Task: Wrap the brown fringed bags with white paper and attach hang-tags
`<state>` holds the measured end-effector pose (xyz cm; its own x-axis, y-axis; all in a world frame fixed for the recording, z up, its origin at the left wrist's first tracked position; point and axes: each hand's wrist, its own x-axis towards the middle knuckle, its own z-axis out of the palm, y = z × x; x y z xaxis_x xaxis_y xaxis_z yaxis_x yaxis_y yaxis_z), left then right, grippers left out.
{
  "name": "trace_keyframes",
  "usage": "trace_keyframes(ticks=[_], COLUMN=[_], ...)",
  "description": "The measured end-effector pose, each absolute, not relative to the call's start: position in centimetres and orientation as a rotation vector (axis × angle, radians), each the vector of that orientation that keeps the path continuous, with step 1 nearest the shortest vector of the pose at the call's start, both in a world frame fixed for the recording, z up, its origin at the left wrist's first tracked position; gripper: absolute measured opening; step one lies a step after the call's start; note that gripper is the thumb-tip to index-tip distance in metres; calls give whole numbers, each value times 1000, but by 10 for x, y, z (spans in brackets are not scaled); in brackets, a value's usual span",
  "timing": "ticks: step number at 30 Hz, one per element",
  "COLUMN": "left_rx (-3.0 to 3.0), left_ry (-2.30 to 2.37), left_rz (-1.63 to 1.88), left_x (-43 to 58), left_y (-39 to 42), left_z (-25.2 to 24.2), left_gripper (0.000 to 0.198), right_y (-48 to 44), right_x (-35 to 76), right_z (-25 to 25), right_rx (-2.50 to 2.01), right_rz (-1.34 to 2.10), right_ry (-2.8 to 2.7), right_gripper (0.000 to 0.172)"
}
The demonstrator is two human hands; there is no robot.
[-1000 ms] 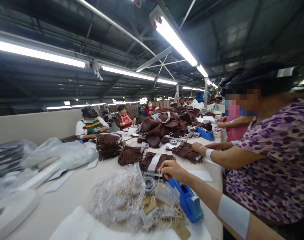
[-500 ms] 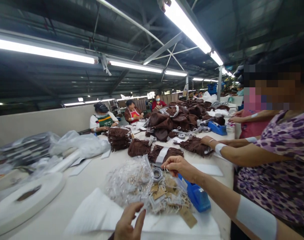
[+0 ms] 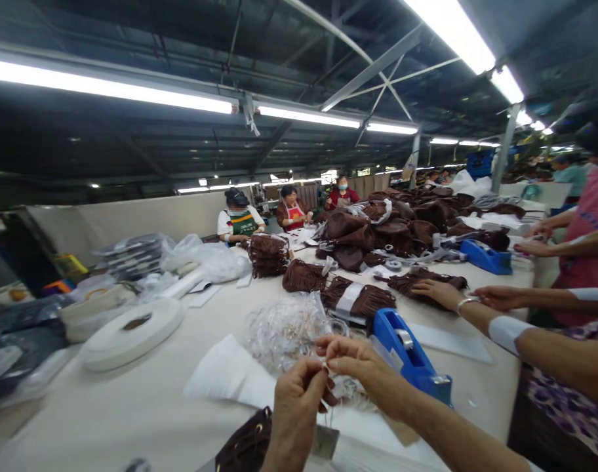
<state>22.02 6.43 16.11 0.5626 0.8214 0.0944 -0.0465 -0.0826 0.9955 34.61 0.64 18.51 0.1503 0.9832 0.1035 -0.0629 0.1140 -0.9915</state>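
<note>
A: What is lying on the table (image 3: 132, 406), going from the left?

B: Dark bags and a grey stack are sitting at the far left, then a white tape roll (image 3: 132, 328), then clear plastic (image 3: 205, 259). Brown fringed pieces (image 3: 303, 275) are piling up along the middle under long ceiling lights (image 3: 107, 88). Three people are sitting across the table, and a co-worker's arms are reaching in from the right.

A: And the person's own hands?

B: The left hand (image 3: 296, 410) and right hand (image 3: 353, 360) are meeting just in front of the clear bag (image 3: 286, 328), both pinching a thin string (image 3: 326, 367). A grey tag (image 3: 324, 440) is hanging below the left hand, a brown pouch (image 3: 244, 446) beside it. The blue dispenser (image 3: 412, 357) is standing just right of the right hand.

A: What is differing from a moment back?

B: The left hand, half a second ago open and low at the edge, is now up and gripping, joined to the right. The view is showing more of the left.

A: Any writing?

B: The green apron across the table is carrying letters, too small to read.
</note>
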Motion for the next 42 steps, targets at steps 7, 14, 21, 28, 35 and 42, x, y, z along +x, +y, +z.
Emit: trace_keyframes(ticks=[7,14,21,28,35,42], left_rx=[1485,577,881,1153,1369,1494], left_ry=[1017,1053,1322,1880,1744,1728], left_rz=[1202,1270,1323,1168,1112,1114], left_x=[152,99,32,-74,-78,-77], left_y=[68,74,97,131,125,124], left_z=[149,122,106,58,33,17], left_gripper=[19,26,30,18,20,24], right_y=[25,59,96,141,176,195], right_x=[270,200,153,125,92,80], right_z=[149,113,104,94,71,60], right_rx=[-1002,-1181,-1262,-1427,-1302,-1176], right_rz=[1400,1262,1240,876,508,430], right_ry=[-958,-1191,-1400,-1986,-2559,-2824], right_gripper=[33,39,36,23,18,21])
